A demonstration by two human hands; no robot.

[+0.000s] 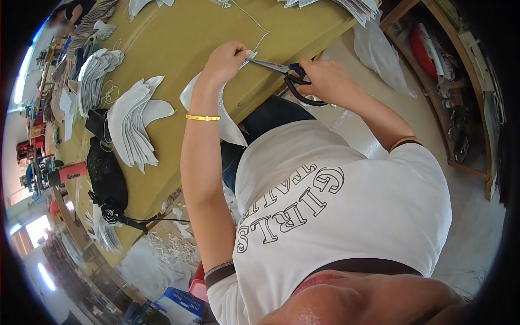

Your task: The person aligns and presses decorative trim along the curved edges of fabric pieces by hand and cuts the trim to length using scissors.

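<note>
My left hand (226, 60) pinches the upper end of a curved white piece (230, 123), which looks like a shoe upper, with a beaded trim along its edge. The piece hangs over the table edge, partly hidden behind my wrist. My right hand (327, 81) is closed around black-handled scissors (277, 66). Their blades point left, and the tips reach the trim beside my left fingertips. From there a thin beaded chain (262, 39) runs up across the table. Whether the blades touch the trim, I cannot tell.
Fanned stacks of white pieces (135, 122) lie on the yellow-covered table (168, 32). A black pouch (108, 176) with cords and a red tumbler (71, 172) are at left. Wooden shelving (470, 170) stands at right, near a hanging plastic bag (379, 51). Another person is at upper left.
</note>
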